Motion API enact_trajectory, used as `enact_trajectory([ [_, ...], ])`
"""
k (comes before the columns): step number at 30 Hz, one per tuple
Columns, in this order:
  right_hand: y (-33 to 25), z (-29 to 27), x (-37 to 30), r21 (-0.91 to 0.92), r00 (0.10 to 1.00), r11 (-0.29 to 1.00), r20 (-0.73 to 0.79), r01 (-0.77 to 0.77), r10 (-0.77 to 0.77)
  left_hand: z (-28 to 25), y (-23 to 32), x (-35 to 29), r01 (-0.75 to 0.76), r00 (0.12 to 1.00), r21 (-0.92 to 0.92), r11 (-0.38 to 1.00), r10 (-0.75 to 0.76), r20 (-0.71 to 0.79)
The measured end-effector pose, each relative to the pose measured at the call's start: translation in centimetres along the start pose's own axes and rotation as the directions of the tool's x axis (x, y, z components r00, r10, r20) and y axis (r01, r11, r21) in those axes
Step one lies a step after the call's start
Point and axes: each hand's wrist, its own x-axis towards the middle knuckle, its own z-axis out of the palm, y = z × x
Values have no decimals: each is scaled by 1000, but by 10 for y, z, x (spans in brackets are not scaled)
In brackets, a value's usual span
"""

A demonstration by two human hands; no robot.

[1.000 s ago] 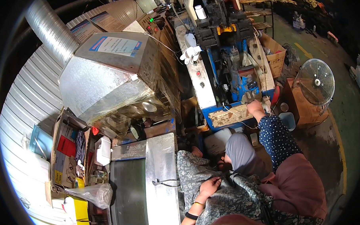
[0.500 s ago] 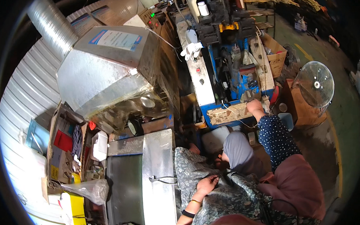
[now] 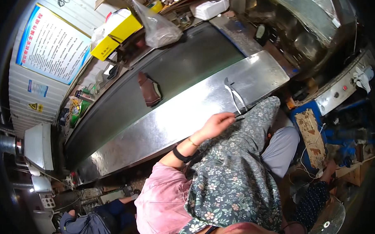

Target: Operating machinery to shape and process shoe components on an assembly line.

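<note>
My left hand (image 3: 215, 125), with a thin bracelet and a black wristband on its arm, hangs over the near edge of a shiny metal ledge (image 3: 166, 124). Its fingers are stretched out, close to the handle ends of metal pliers (image 3: 228, 86) lying on the ledge. Beyond, a brown leather shoe upper (image 3: 149, 91) sits on a dark conveyor belt (image 3: 189, 63). My right hand (image 3: 329, 169), its arm in a dark dotted sleeve, is at the far right by a machine's worn, chipped board (image 3: 310, 138); its fingers are too dim to make out.
A yellow box (image 3: 118, 36), a clear plastic bag (image 3: 157, 31) and a white container (image 3: 209, 7) stand behind the belt. White gloves (image 3: 362, 77) lie on the machine at right. Another person (image 3: 86, 225) works at lower left. A round fan (image 3: 326, 224) stands at lower right.
My view has swung left, bringing the belt with the brown shoe upper into sight. The left hand has left my apron and come near the pliers. My right hand stays by the machine.
</note>
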Motion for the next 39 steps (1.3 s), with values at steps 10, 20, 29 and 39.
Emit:
enact_trajectory([
  [10,0,-16,-57,848,996,529,-8,-42,92,-238,-87,-53,858,222,139,495,-112,-969],
  [20,-108,99,-286,697,924,619,-358,362,-137,-292,-80,-10,719,634,483,499,-188,-750],
  [29,-266,-98,-315,800,850,303,-439,518,-292,-262,-60,19,522,777,231,821,-347,-525],
  [39,-411,-326,-358,551,544,38,-808,833,-227,25,35,-19,-5,997,105,994,-2,74],
])
